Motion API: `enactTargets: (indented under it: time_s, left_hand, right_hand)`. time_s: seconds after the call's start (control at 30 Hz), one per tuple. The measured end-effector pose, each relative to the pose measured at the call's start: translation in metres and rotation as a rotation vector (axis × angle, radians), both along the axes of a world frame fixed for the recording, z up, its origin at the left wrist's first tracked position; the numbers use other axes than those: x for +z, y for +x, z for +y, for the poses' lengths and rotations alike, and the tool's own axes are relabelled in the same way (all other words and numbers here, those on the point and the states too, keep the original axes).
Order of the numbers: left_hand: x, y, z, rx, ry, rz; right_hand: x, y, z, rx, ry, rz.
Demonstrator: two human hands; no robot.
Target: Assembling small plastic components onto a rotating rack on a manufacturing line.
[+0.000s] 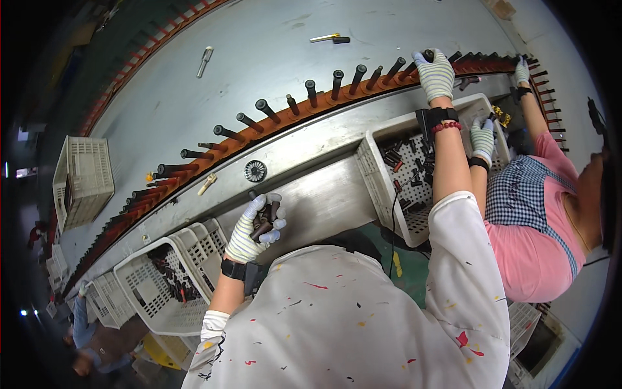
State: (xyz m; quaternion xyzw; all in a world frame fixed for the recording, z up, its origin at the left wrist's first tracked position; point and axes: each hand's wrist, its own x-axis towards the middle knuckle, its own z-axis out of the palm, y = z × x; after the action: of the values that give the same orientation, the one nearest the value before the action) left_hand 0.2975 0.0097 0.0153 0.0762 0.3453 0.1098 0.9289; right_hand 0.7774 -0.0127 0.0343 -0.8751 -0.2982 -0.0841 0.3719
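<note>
My left hand [258, 223], in a striped knit glove, is closed around several short dark brown tubes [262, 228]. It is held low, in front of the metal bench edge. At the upper right, my right hand [435, 74], gloved the same way, reaches to the orange-red rail [353, 96]. Its fingers are closed on a black tube [428, 56] at that row. Dark upright tubes [311, 93] stand along the curved rail, and a few positions hold thinner, shorter pieces [292, 104].
A white crate [370, 175] holds loose dark tubes; a co-worker's gloved hand [482, 139] is over it. Another crate [123, 272] stands lower left. A round black slotted disc [255, 171] and a gold-coloured piece [207, 184] lie on the ledge. Beyond the rail lies a silver tube [205, 61].
</note>
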Motion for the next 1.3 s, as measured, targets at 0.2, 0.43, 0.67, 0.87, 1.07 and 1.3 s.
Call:
enactTargets:
  time_s: [0.2, 0.43, 0.67, 0.87, 1.07, 1.3]
  left_hand:
    - [-0.004, -0.004, -0.003, -0.074, 0.044, -0.035]
    - [0.002, -0.029, 0.003, -0.083, 0.089, -0.044]
    - [0.016, -0.009, 0.016, -0.448, 0.434, 0.074]
    - [0.020, -0.002, 0.024, -0.727, 0.667, -0.004]
    - [0.012, -0.026, 0.018, -0.522, 0.370, -0.171]
    - [-0.012, -0.050, 0.000, -0.125, -0.019, -0.140]
  right_hand:
    - [-0.005, -0.022, 0.010, 0.002, -0.153, -0.067]
    - [0.005, -0.125, 0.036, 0.119, 0.095, 0.382]
    - [-0.002, -0.301, -0.033, 0.957, -0.263, 0.657]
    - [-0.002, -0.335, -0.058, 0.790, 0.013, 0.599]
    - [0.002, -0.283, -0.047, 0.426, 0.523, 1.024]
    - [-0.014, -0.130, -0.038, 0.089, 0.603, 0.480]
